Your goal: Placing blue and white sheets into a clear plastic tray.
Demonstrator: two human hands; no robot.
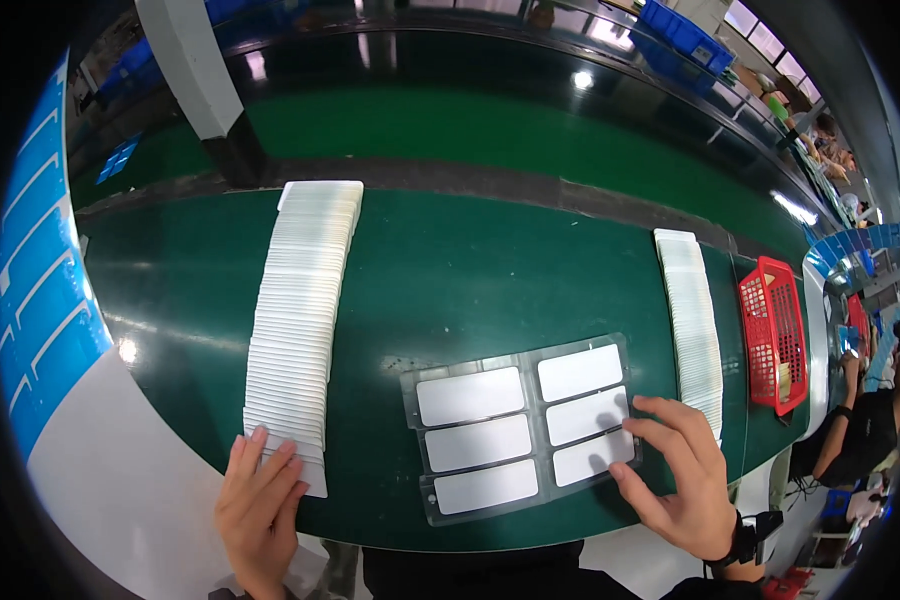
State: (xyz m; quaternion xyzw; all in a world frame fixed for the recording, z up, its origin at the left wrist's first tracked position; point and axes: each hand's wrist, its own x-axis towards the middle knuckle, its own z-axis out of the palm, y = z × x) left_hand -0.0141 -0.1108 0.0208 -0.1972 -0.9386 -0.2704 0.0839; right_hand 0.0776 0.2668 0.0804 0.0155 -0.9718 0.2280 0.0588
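- Green table point(500, 270) underneath everything within reach, its surface glossy, with light glinting at the left.
- Left row point(302, 320): white cards overlapping in a long line, running away from the person.
- Left hand point(260, 510): fingertips laid over the nearest cards of that row; whether it pinches one, I cannot tell.
- Clear tray point(535, 405): flat on the table between the two hands, slightly turned, with white cards point(477, 443) in two columns of three.
- Right hand point(685, 480): thumb and fingers spread, not clenched, fingertips at the tray's right edge by the middle and lowest cards; a dark strap point(745, 540) circles the wrist.
- Right row point(690, 315): more overlapping white cards, beyond the right hand, its near end partly hidden.
- Red basket point(758, 320): meshed, just right of that row.
- Blue bin point(685, 35): far off, upper right.
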